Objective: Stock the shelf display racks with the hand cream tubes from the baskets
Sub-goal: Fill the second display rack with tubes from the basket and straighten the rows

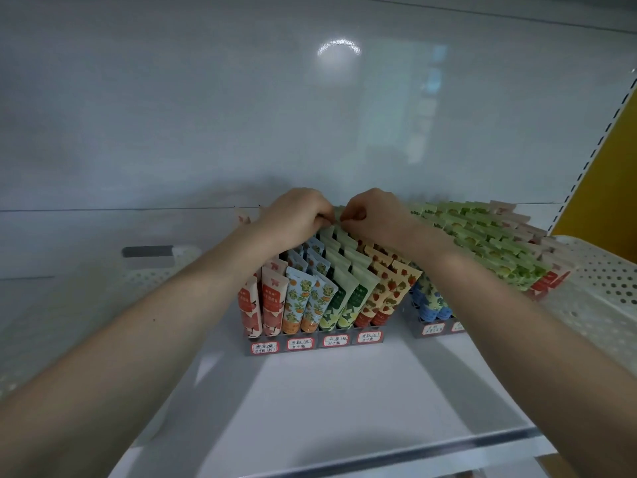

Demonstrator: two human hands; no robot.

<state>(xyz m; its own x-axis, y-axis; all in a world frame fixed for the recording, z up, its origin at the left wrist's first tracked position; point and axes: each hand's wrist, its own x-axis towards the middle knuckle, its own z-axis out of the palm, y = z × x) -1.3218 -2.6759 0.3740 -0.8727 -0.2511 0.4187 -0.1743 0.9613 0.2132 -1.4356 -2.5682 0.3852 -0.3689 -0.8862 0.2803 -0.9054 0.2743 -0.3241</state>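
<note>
One shelf carries it all. Two white perforated baskets, left basket and right basket, one at each end; can't see what's in them. Two racks between them. The left rack has four labelled lanes, each two tubes abreast, so eight tubes in the front row: 2 red, 2 blue-and-orange, 2 green, 2 strawberry. The right rack is half behind the right forearm, with blue tubes in front and a big block of green behind. Total tube count not possible, the rows overlap. Two hands, both at the back of the left rack: left hand and right hand meet fingertip to fingertip, each grip closed in a pinch on the crimped top edge of one green tube at the rear of the green lane. Step in hand, as I read it: seating that tube in the rearmost slot. To do it well: cap down, print to the front, match the lean of the row ahead. Press straight down along the lane, not forward, so the rows don't domino. Both forearms hang over filled lanes, so lift out upward, not back. Check lane against tags: four on the left rack, two visible on the right.
</note>
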